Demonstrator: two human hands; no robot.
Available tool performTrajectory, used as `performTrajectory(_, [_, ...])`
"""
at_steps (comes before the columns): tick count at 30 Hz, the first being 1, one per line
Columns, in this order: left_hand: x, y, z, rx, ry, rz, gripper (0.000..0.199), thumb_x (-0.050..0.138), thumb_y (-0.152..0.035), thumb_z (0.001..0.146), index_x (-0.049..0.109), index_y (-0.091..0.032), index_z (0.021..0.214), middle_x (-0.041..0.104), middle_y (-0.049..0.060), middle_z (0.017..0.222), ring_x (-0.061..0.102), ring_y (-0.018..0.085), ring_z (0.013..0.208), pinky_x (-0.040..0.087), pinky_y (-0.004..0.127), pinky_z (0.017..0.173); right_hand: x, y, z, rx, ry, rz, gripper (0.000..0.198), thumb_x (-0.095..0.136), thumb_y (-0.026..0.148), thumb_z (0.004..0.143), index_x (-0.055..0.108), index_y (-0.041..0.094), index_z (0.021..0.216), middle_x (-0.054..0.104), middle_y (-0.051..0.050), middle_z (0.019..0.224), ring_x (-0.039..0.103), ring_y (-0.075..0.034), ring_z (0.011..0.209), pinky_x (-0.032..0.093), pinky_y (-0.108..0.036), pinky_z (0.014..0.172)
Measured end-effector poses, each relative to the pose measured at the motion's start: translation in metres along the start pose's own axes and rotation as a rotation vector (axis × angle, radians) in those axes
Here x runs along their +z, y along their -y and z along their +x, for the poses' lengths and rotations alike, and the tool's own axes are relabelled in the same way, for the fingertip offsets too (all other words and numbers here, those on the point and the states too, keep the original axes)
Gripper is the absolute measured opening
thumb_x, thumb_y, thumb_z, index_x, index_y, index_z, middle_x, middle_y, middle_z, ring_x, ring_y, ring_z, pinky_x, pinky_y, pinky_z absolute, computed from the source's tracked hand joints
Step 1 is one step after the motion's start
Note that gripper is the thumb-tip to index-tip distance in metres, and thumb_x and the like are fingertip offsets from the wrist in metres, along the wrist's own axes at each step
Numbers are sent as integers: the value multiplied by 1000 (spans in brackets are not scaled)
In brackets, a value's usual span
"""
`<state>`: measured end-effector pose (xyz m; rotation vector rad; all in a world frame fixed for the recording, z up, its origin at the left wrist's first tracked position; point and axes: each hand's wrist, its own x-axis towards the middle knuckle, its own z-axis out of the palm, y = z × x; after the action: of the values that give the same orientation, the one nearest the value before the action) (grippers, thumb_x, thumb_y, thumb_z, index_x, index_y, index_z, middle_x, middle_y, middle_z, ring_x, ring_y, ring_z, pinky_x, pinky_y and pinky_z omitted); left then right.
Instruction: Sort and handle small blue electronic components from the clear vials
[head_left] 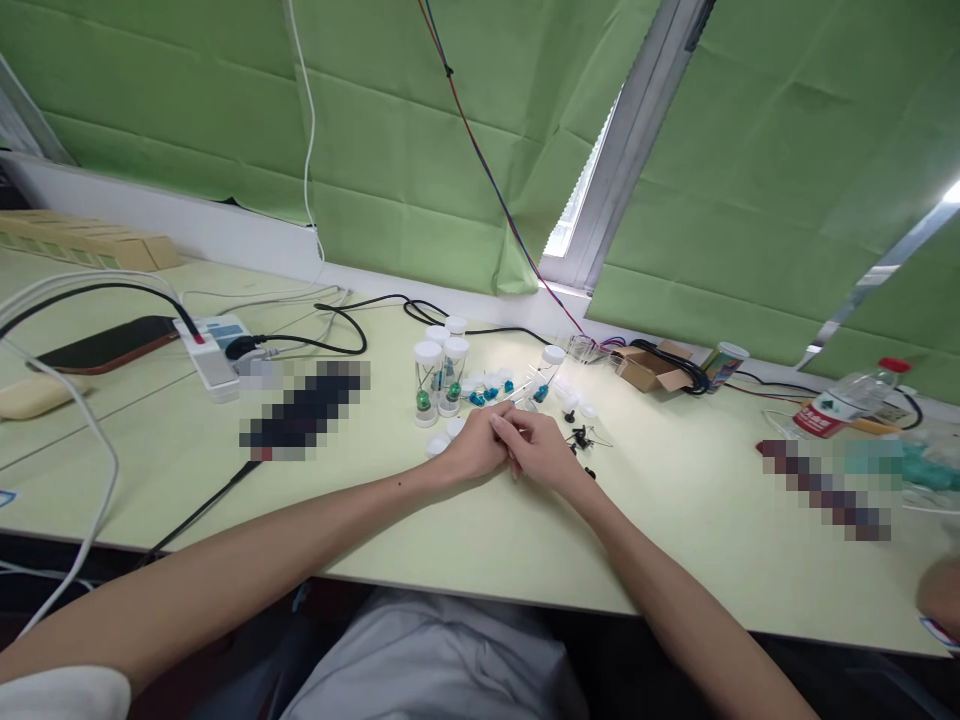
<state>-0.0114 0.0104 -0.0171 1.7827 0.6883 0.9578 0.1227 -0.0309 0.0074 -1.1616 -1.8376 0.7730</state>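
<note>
Over the middle of the table my left hand [478,442] and my right hand [541,447] meet, fingers closed and pressed together. Whatever lies between them is hidden by the fingers. Just beyond, to the left, stand several clear tubes [424,385] with white caps, some with green pieces near the bottom. Small blue pieces [491,390] lie behind my hands. Another capped tube [553,362] leans behind my right hand, with a blue piece near its lower end. White caps [437,445] rest beside my left hand; small black parts with thin stems [581,437] lie right of my right hand.
A power strip [212,362] with cables and a phone [105,344] lie at the left. Toward the back right are an open cardboard box [656,368], a black cable coil and a bottle with a red cap [844,400]. Part of another person shows at the right edge.
</note>
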Motion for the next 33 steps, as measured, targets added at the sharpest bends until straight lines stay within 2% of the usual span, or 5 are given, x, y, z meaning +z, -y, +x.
performTrajectory(11, [0,0,-1,-5,21,-17,18,49,-6,65,50,-19,78,62,-2,61,66,17,54,49,23,41,-1,1,0,6,22,-19,47,46,57,95,49,22,63,50,4,41,51,-15,42,44,-29,54])
performTrajectory(33, [-1,-4,0,4,27,76,15,49,-8,68,51,-18,79,64,0,65,67,18,58,49,24,44,-2,2,0,15,37,-71,44,44,49,98,46,22,63,50,5,41,52,-15,42,44,-29,55])
